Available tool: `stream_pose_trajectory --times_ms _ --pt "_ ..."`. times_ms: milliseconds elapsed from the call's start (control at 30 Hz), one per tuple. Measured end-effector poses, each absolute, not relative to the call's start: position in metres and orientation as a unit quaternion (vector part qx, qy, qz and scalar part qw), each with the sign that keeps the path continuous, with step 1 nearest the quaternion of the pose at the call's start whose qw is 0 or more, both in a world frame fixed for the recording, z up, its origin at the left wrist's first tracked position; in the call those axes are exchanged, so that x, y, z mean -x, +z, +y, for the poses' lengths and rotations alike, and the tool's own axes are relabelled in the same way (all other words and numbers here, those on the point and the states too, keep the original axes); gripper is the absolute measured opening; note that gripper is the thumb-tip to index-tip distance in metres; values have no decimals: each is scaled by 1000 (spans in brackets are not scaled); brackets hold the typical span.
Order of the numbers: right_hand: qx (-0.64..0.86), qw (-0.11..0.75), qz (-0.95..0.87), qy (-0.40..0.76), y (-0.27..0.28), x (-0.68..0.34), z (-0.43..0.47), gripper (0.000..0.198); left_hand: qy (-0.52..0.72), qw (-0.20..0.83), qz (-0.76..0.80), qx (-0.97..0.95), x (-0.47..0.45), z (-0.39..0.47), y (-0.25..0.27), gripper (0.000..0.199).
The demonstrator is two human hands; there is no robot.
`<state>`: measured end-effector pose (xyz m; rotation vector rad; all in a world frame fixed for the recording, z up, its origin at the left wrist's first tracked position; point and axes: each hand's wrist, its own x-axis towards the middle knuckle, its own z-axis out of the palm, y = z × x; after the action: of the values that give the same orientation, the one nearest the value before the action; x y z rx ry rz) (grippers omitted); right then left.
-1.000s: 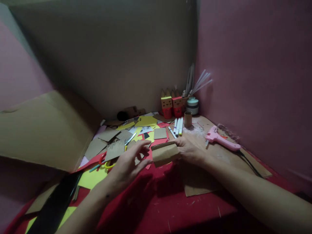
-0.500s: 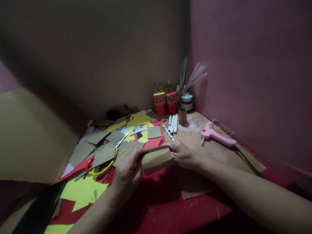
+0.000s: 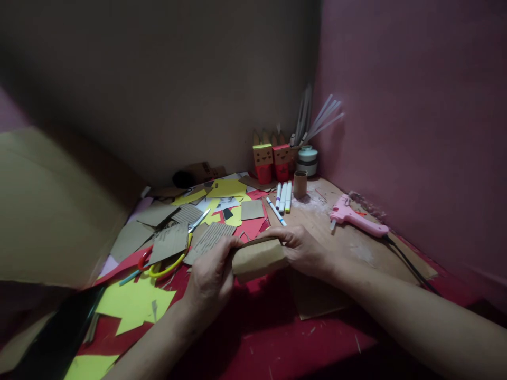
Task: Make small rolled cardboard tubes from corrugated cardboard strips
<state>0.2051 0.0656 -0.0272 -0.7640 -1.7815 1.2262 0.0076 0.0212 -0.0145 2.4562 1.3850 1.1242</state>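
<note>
Between both hands, above the red tabletop, is a small brown cardboard piece (image 3: 259, 259), box-like, with a bent side facing me. My left hand (image 3: 214, 269) grips its left end, thumb along the top edge. At the right end my right hand (image 3: 303, 250) pinches it, fingers over the upper rim; some fingertips are hidden behind the cardboard. Just beyond the hands lie a corrugated cardboard scrap (image 3: 212, 240), a square cardboard piece (image 3: 252, 209) and several markers (image 3: 283, 198). Scissors with yellow and red handles (image 3: 168, 270) lie left, partly under cardboard.
A pink glue gun (image 3: 356, 215) with its cord rests on a brown board at right. Further back stand a cardboard tube (image 3: 300, 184), two box figures with faces (image 3: 272, 161), a lidded jar (image 3: 307, 160) and glue sticks (image 3: 325, 116). Yellow paper scraps (image 3: 134, 306) lie left.
The view has shifted slightly, so the back objects sit a little further right. Both hands keep hold of the cardboard piece; the right fingers reach slightly further over its top edge.
</note>
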Motion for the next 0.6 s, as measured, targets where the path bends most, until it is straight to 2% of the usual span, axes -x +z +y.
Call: stream_pose_trajectory --times_ms 67,233,300,467,600 --pt "300 423 -661 542 -27 -203 65 22 388 112 474 -782 -10 22 -14 21" --pt "306 382 -543 682 -31 -199 66 21 407 425 514 -625 -21 28 -8 16" --pt "304 371 -534 696 -34 -199 68 23 395 503 510 -576 -23 30 -6 14" --pt "300 323 -554 706 -31 -198 68 29 409 566 493 -519 -23 35 -5 15" --pt "307 328 -568 689 -23 -198 64 29 398 550 494 -543 -21 39 -2 13"
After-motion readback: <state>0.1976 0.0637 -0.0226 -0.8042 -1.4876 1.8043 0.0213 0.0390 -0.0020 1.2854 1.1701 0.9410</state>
